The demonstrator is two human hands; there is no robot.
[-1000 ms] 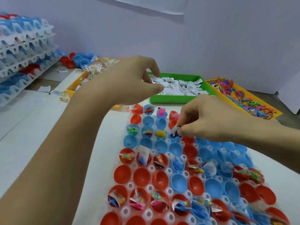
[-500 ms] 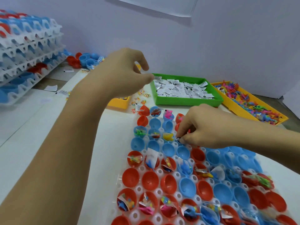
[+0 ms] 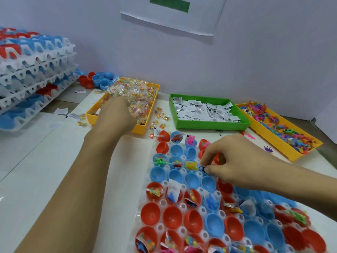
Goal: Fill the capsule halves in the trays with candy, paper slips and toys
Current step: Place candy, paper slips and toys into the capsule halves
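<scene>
Left hand [image 3: 114, 114] has moved into candy bin [image 3: 144, 127]; right hand [image 3: 235, 161] stays.

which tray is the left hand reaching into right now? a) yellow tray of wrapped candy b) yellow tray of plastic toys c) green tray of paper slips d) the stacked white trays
a: the left hand is down in the yellow tray of wrapped candy, left of the green tray of paper slips.

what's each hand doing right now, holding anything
Left hand: reaching into the candy tray; fingers hidden behind the hand, grip cannot be told.
Right hand: pinching a small dark blue toy over the capsule tray.
</scene>
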